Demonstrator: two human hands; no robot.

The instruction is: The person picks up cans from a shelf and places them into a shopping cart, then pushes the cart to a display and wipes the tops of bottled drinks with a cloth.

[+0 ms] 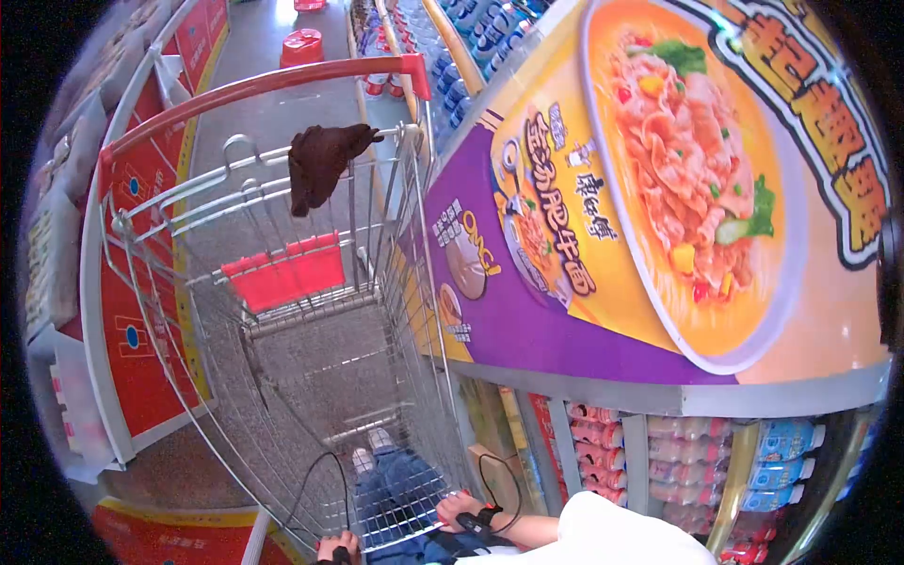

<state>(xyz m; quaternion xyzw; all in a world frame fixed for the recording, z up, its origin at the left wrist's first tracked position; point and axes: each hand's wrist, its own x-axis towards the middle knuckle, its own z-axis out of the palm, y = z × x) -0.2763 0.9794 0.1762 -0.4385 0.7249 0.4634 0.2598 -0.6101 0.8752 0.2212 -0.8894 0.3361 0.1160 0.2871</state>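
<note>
The red-trimmed silver wire cart (287, 273): right fingers (446, 508) grip it; left fingers (330, 545), I can't tell.

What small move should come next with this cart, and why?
Probably ease the cart gently along the aisle, keeping it straight: the left hand and right hand are at its near end, the noodle display stands close on the right, and red-sided shelving lines the left.

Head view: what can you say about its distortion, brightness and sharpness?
Head view: the shopping cart looks bowed, black corners framing the rounded image; head view: the white sleeve looks nearly washed out; head view: left-edge goods look soft, the noodle poster clearer.
</note>
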